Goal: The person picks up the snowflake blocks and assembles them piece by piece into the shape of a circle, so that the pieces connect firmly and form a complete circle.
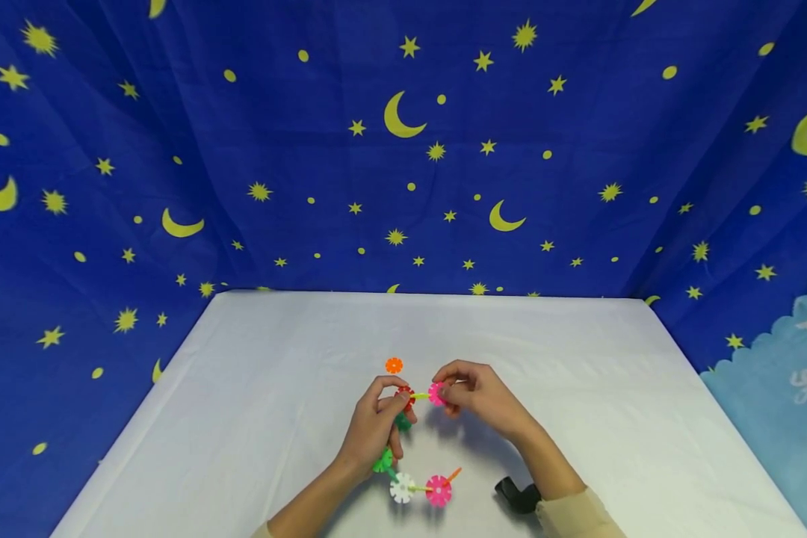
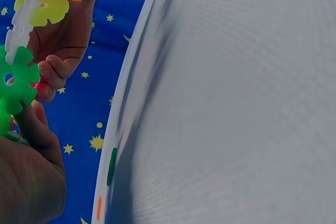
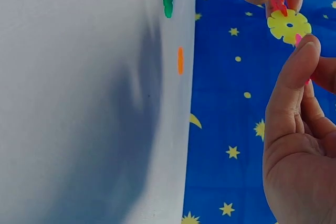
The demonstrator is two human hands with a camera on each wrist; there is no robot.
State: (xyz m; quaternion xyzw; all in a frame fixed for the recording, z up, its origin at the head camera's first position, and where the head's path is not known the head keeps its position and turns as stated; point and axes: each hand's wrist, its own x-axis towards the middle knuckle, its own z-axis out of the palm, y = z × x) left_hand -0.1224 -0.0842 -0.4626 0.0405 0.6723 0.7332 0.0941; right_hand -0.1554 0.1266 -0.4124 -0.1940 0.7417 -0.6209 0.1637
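My left hand (image 1: 370, 430) pinches a red notched plastic disc (image 1: 406, 396) between thumb and finger. A yellow disc (image 3: 290, 25), edge-on in the head view, joins it to a pink disc (image 1: 436, 394). That pink disc is pinched by my right hand (image 1: 480, 396), whose fingers partly cover it. From below my left hand runs more of the linked chain: a green disc (image 1: 382, 460), a white disc (image 1: 401, 488), a yellow disc (image 2: 47, 6), a second pink disc (image 1: 438, 491) and an orange disc (image 1: 453, 475) at the end. Part of the chain is hidden behind the left hand.
A loose orange disc (image 1: 394, 365) lies on the white-covered table (image 1: 276, 359) beyond my hands, with a dark green disc (image 1: 403, 423) nearer. A black bent object (image 1: 518, 495) sits by my right forearm. Blue cloth with stars (image 1: 430, 187) hangs behind.
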